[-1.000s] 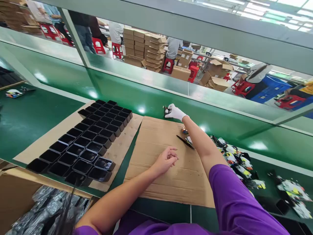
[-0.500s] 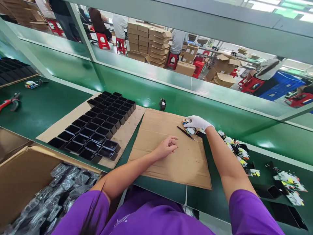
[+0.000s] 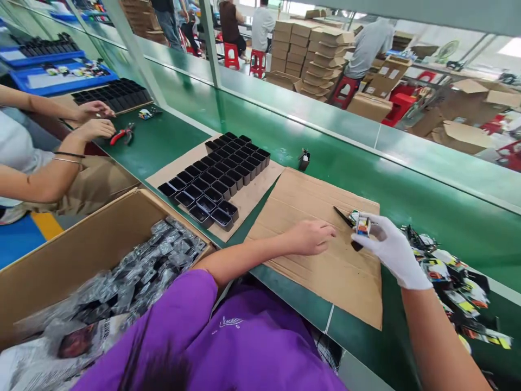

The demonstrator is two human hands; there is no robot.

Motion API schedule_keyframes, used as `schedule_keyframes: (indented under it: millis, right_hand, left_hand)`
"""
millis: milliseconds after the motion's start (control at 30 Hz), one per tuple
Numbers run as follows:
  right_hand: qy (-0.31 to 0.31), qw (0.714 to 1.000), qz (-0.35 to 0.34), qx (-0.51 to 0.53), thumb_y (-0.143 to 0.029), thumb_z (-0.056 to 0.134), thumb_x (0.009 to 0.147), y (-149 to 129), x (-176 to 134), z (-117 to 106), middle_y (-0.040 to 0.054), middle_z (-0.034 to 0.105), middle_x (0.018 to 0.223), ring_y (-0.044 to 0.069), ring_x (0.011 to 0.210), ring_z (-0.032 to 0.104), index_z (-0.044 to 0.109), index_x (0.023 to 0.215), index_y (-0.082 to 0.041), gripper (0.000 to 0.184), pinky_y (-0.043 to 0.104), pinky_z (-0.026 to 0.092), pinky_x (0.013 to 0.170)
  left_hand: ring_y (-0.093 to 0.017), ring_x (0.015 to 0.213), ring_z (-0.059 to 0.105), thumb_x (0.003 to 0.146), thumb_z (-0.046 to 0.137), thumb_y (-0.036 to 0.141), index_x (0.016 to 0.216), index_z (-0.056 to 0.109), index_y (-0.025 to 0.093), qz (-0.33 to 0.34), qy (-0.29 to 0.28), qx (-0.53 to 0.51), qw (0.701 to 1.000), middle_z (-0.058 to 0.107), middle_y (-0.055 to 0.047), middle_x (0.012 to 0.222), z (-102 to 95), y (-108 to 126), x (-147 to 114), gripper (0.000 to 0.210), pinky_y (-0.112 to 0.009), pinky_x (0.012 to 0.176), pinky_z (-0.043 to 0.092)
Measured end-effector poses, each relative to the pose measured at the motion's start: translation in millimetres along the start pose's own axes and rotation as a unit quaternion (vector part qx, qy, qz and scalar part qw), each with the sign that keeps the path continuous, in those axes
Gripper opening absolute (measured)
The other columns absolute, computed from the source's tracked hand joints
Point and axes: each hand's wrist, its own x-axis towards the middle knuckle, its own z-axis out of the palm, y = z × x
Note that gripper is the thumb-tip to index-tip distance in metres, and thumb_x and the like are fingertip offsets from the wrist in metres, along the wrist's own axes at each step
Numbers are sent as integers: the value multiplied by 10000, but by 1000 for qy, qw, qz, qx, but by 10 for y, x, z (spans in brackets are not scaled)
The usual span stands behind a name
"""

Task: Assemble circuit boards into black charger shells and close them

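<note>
My right hand (image 3: 385,245), in a white glove, pinches a small circuit board (image 3: 363,226) with coloured parts above the right side of the cardboard sheet (image 3: 309,201). Over the middle of that sheet is my bare left hand (image 3: 312,237), its fingers loosely bent toward the board and nothing in them. Beside the gloved fingertips lie a thin black pen-like tool (image 3: 342,216) and another small board (image 3: 354,215), partly hidden. A black piece (image 3: 357,245) shows just under the glove; whether it is joined to the held board I cannot tell.
Rows of open black cases (image 3: 211,179) stand on cardboard to the left. A box (image 3: 150,203) of plastic-wrapped items is at front left. Loose boards (image 3: 456,288) are heaped at right. A co-worker's hands (image 3: 97,122) and red pliers (image 3: 121,134) are far left.
My right hand has drawn back toward me from the far edge of the cardboard, lifting the circuit board. My left hand stays over the cardboard. The view has swung left, bringing the co-worker in.
</note>
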Motion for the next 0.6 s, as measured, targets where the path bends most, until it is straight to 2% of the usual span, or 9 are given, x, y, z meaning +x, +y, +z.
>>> schedule_keyframes:
  millis: [67, 167, 233, 300, 367, 467, 600]
  right_hand:
    - [-24, 999, -33, -29, -554, 756, 719, -61, -248, 51, 71, 681, 1080, 267, 902, 707, 637, 1172, -289, 538, 474, 592, 878]
    - [-27, 992, -82, -96, -561, 711, 775, -153, -514, 70, 94, 667, 1100, 305, 1012, 676, 641, 1169, -305, 475, 510, 584, 887]
    - [-9, 987, -102, -127, -545, 693, 801, -203, -617, 57, 107, 657, 1131, 324, 1078, 652, 640, 1161, -313, 432, 535, 570, 921]
    - [11, 987, -99, -129, -529, 685, 815, -233, -680, 48, 110, 649, 1153, 326, 1102, 645, 630, 1172, -315, 419, 542, 556, 955]
    - [24, 990, -77, -115, -529, 679, 820, -236, -723, 60, 107, 647, 1153, 322, 1074, 660, 617, 1196, -314, 437, 532, 562, 941]
    - [32, 994, -46, -91, -541, 673, 820, -200, -772, 109, 103, 654, 1134, 309, 998, 688, 609, 1214, -307, 462, 515, 582, 886]
    - [31, 994, -47, -93, -525, 676, 821, -154, -814, 160, 101, 669, 1127, 309, 1002, 691, 614, 1218, -300, 461, 525, 573, 917]
  left_hand:
    - [-287, 1041, 625, 752, 658, 136, 960, 691, 196, 28, -22, 132, 991, 664, -114, 1120, -137, 101, -126, 219, -399, 936, 464]
    - [-341, 1066, 617, 829, 672, 274, 1059, 685, 149, -11, 35, 303, 952, 648, -172, 1170, -510, 186, -424, 262, -445, 933, 453]
    - [-369, 1142, 578, 877, 638, 366, 1145, 662, 131, -93, 85, 406, 905, 622, -198, 1242, -820, 183, -662, 357, -465, 962, 430]
    - [-408, 1188, 535, 857, 662, 425, 1181, 645, 92, -198, 122, 492, 839, 601, -235, 1275, -1100, 146, -883, 465, -481, 960, 424]
    - [-433, 1231, 492, 854, 647, 494, 1176, 647, 34, -270, 133, 545, 782, 543, -286, 1356, -1292, 93, -1050, 562, -496, 970, 418]
    - [-424, 1260, 463, 865, 605, 542, 1098, 695, 32, -310, 124, 593, 733, 503, -285, 1417, -1387, 21, -1178, 568, -483, 972, 420]
    - [-407, 1227, 489, 898, 536, 488, 1105, 709, 75, -307, 126, 614, 716, 545, -244, 1388, -1311, -19, -1216, 494, -461, 900, 453]
